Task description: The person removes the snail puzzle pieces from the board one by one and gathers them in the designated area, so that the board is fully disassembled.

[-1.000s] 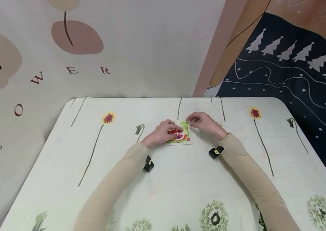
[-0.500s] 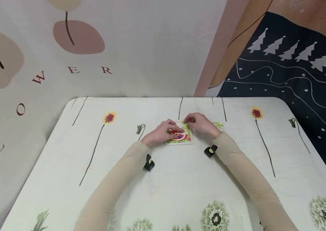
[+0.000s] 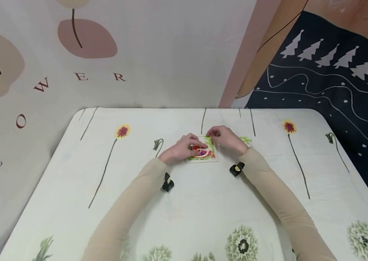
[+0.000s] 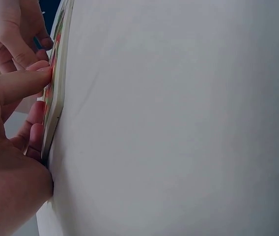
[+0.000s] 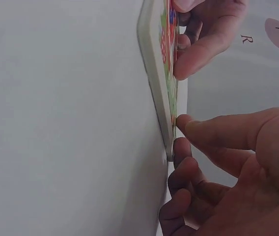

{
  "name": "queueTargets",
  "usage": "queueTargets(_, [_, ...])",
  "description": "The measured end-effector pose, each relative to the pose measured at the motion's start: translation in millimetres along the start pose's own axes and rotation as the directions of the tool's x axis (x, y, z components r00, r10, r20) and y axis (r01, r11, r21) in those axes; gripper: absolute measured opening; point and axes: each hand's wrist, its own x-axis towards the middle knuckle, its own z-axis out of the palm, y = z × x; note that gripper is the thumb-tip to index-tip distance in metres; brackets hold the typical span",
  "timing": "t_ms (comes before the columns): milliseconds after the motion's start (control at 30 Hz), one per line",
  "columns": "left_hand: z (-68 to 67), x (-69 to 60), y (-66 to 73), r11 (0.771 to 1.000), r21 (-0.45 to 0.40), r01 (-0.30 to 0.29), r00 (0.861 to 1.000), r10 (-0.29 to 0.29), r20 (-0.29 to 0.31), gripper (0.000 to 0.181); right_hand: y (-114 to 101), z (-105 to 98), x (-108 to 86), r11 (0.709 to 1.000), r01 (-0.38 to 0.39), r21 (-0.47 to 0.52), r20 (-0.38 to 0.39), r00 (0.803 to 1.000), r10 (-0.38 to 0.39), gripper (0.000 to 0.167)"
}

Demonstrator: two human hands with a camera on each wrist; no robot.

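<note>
A flat square picture puzzle board (image 3: 211, 158) with a thick pale edge lies on the table. Its face carries green, red and blue. In the head view my left hand (image 3: 181, 149) lies over its left part; thumb and forefinger press on the face, seen in the left wrist view too. At the far right corner is my right hand (image 3: 227, 139), thumb and forefinger tips together on the face. In the right wrist view its other fingers (image 5: 182, 172) curl beside the board's edge (image 5: 160, 91). Whether a small piece sits between the right fingertips is hidden.
A white tablecloth (image 3: 200, 203) printed with flowers and stems covers the table. A green patch (image 3: 245, 140), print or loose piece, shows beyond the right wrist. Behind stand a pale printed wall cloth (image 3: 170, 54) and a dark one with white trees (image 3: 327, 79).
My right hand has shifted slightly left onto the board's far right corner, then stays there. The green patch beyond the right wrist has come into fuller view. My left hand holds its place.
</note>
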Motion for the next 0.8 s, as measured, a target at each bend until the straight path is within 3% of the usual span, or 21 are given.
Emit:
queueTargets(533, [-0.3, 1.1, -1.5, 1.000, -0.023, 0.002, 1.000, -0.002, 0.006, 0.035, -3.4, 1.5, 3.6, 0.999, 0.013, -0.043, 0.010, 1.000, -0.012, 0.020])
queueTargets(800, [0.2, 1.2, -1.5, 1.000, -0.023, 0.007, 1.000, -0.007, 0.002, 0.035, -4.7, 0.7, -1.2, 1.000, 0.024, 0.005, 0.028, 0.999, -0.024, 0.020])
